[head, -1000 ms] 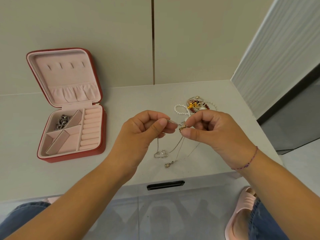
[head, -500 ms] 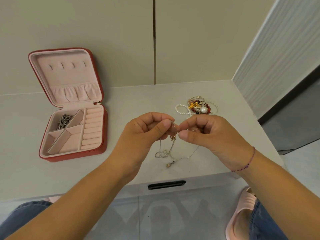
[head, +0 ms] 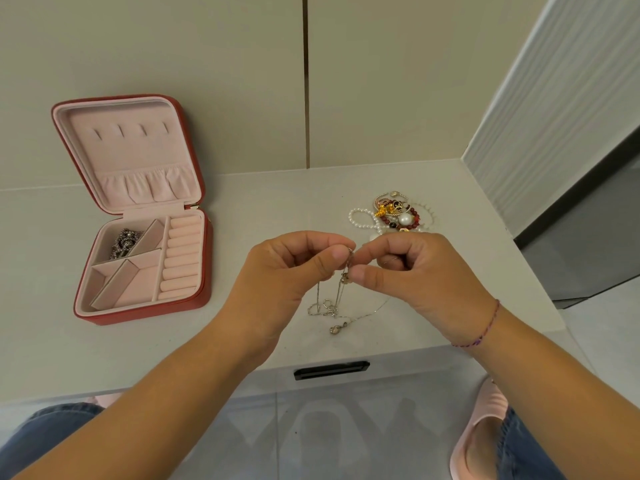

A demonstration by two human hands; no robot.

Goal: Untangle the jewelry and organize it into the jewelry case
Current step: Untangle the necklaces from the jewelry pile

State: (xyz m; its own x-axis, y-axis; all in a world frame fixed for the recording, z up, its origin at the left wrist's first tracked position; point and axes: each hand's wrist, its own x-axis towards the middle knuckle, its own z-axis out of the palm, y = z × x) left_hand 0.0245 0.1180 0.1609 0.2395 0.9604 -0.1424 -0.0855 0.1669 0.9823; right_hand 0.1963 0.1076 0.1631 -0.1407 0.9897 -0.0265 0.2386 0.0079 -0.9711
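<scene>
Soft, even indoor light, fairly bright, no glare. Only faint shadows lay on the tabletop [head: 263, 202]. Glossy floor [head: 346, 427] showed dim reflections. Wide-angle bending bowed the edges; focus was sharp.

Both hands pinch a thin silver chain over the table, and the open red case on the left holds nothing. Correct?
Not empty: in the head view the red case already holds a dark metallic piece in its back-left compartment. The left hand and right hand do pinch the silver chain.
</scene>
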